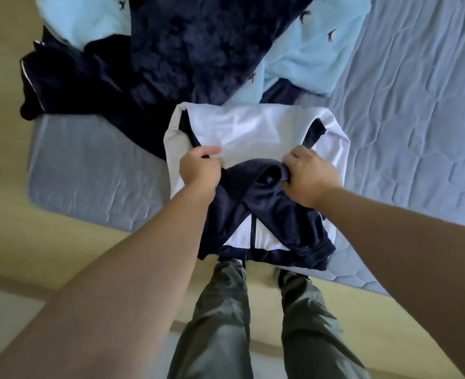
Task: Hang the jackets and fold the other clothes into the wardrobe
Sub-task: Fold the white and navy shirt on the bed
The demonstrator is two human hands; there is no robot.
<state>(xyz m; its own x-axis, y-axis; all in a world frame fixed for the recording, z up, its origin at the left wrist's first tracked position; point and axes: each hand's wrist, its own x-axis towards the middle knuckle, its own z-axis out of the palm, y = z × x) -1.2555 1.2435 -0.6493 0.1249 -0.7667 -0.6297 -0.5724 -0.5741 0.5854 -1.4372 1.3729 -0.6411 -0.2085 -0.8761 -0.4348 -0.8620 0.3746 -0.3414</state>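
Note:
A white and navy jacket [253, 132] lies on the near corner of the bed, its navy zip front and elastic hem hanging over the edge toward me. My left hand [198, 168] grips the jacket's collar area on the left side. My right hand [308, 176] grips the navy collar on the right, fingers curled into the fabric. Both hands are close together over the middle of the jacket.
A pile of clothes lies behind the jacket: a dark navy velvety garment [198, 45], a light blue bird-print garment [308, 50] and a navy piece with white piping [61, 83]. The bed [417, 132] has a grey-blue quilted cover. My legs stand on a yellowish floor [34, 255].

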